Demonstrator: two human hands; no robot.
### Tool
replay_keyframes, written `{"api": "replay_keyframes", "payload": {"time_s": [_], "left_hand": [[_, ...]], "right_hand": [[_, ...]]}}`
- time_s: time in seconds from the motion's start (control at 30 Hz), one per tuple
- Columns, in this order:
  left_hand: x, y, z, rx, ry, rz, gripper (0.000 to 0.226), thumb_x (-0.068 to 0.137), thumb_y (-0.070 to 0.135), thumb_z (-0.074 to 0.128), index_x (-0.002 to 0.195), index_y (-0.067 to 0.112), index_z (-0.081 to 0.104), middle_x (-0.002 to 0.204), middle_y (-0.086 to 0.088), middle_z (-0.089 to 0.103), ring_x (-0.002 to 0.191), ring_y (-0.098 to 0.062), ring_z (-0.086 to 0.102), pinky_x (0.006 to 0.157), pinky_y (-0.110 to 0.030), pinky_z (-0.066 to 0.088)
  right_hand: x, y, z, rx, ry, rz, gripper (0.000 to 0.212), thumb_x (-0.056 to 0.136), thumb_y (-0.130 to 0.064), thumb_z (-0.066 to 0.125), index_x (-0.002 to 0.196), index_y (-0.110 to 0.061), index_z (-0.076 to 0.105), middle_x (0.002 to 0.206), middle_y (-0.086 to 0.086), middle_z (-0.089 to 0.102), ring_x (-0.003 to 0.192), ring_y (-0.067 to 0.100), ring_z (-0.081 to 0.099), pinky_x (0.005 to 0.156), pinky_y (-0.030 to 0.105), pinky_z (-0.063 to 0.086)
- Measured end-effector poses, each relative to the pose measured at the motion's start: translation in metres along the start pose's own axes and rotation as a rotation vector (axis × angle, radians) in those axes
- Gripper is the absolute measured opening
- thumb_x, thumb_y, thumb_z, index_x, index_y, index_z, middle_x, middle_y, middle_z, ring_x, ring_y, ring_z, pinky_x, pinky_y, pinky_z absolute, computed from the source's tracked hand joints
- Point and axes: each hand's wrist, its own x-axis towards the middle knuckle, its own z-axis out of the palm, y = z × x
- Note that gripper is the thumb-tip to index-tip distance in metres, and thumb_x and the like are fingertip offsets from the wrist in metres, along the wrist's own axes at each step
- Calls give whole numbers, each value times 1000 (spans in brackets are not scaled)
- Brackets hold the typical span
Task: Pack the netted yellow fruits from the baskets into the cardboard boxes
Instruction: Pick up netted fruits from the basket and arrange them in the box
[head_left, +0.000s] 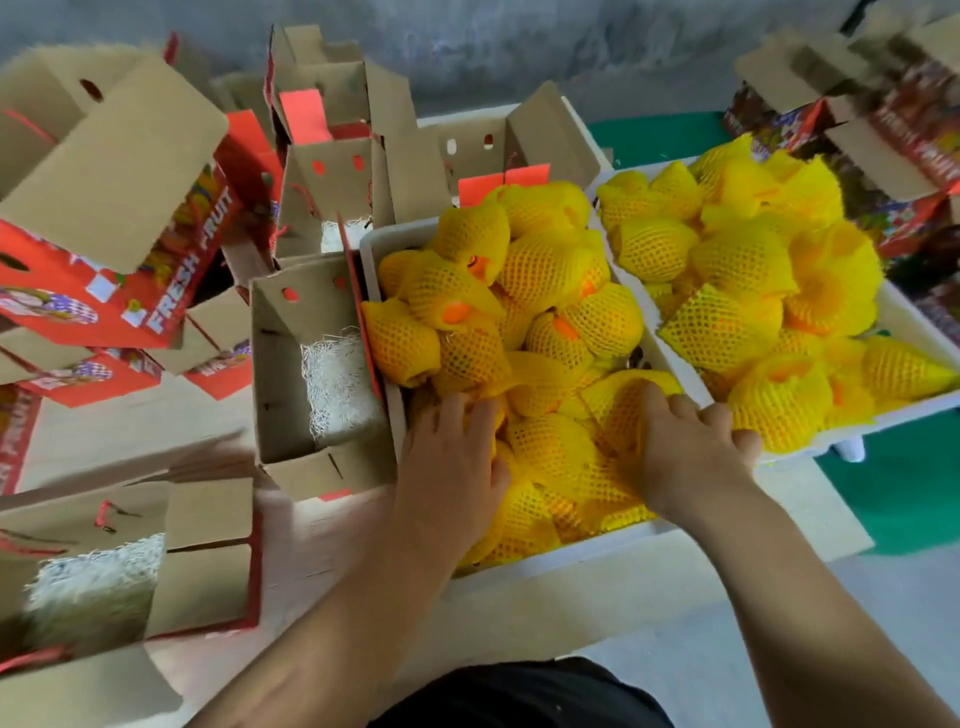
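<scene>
Two white baskets hold several yellow-netted fruits: the near basket (561, 556) in the middle and a second basket (904, 317) to the right. My left hand (447, 467) reaches into the near basket's front left, its fingers curled over a netted fruit (491, 410). My right hand (685, 447) grips another netted fruit (618, 400) near the basket's right rim. An open cardboard box (280, 364) with white shredded padding stands just left of the basket. Another open padded box (208, 525) lies at the lower left.
Several empty red "FRESH FRUIT" cartons (119, 171) are piled at the left and back, more at the far right (893, 104). All stand on a pale wooden table (597, 597). Green flooring (898, 493) shows to the right; a grey wall runs behind.
</scene>
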Motion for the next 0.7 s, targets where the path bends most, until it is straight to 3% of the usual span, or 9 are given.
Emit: {"api": "replay_keyframes", "payload": {"time_s": [0.07, 0.13, 0.27, 0.33, 0.4, 0.47, 0.53, 0.6, 0.7], "left_hand": [[0, 4, -1, -37, 45, 8, 49, 77, 30, 78, 125, 25, 66, 110, -4, 59, 98, -28, 62, 104, -43, 24], [4, 3, -4, -159, 25, -23, 56, 81, 26, 79, 134, 26, 62, 115, -6, 57, 106, -29, 60, 103, -40, 26], [13, 0, -16, -710, 64, -159, 59, 89, 23, 77, 142, 27, 53, 130, -1, 51, 123, -14, 45, 106, -38, 40], [16, 2, -20, -1017, 91, -395, 58, 91, 35, 78, 143, 34, 52, 141, 2, 51, 129, -15, 50, 108, -41, 45], [22, 8, -28, -1453, 60, -751, 47, 93, 38, 74, 136, 41, 55, 145, 3, 54, 127, -20, 57, 103, -49, 52], [26, 12, -31, -1853, -31, -958, 37, 97, 36, 67, 132, 43, 59, 142, -1, 61, 125, -29, 62, 97, -58, 55], [25, 14, -32, -2073, -54, -991, 44, 97, 41, 61, 141, 40, 57, 138, -5, 66, 124, -36, 64, 95, -62, 55], [23, 15, -31, -2164, -36, -974, 46, 100, 47, 54, 145, 36, 55, 135, -7, 68, 123, -36, 65, 95, -59, 55], [18, 14, -33, -2089, -79, -891, 49, 102, 49, 50, 149, 35, 50, 140, -8, 65, 125, -33, 65, 104, -55, 51]], "right_hand": [[-6, 1, 1, 8, 29, -52, 55, 97, -27, 50, 145, -32, 24, 149, 0, 36, 138, 37, 28, 104, 54, 33], [-10, 9, 0, 0, -5, -105, 56, 96, -33, 56, 144, -34, 28, 146, 2, 33, 136, 37, 26, 102, 54, 38], [-10, 32, -14, 36, -149, -181, 71, 87, -48, 71, 145, -29, 34, 145, 11, 39, 133, 40, 32, 104, 47, 41], [-6, 38, -21, 81, -109, -230, 66, 85, -46, 74, 139, -24, 42, 131, 11, 54, 125, 37, 46, 102, 41, 37], [-6, 40, -28, 325, -20, -238, 56, 81, -45, 76, 127, -24, 52, 110, 8, 63, 109, 33, 58, 91, 38, 42], [-10, 36, -33, 729, 49, -239, 48, 75, -45, 75, 118, -34, 56, 97, 1, 66, 90, 25, 63, 75, 35, 46], [-11, 27, -34, 1003, 43, -350, 48, 70, -41, 69, 117, -42, 57, 94, 1, 67, 76, 16, 63, 65, 33, 48], [-16, 10, -29, 1191, -75, -508, 50, 75, -29, 68, 121, -43, 57, 96, 13, 66, 72, 18, 61, 63, 39, 49], [-26, -23, -8, 1579, -230, -568, 46, 88, -19, 64, 132, -31, 58, 116, 15, 69, 99, 27, 66, 84, 55, 55]]}}
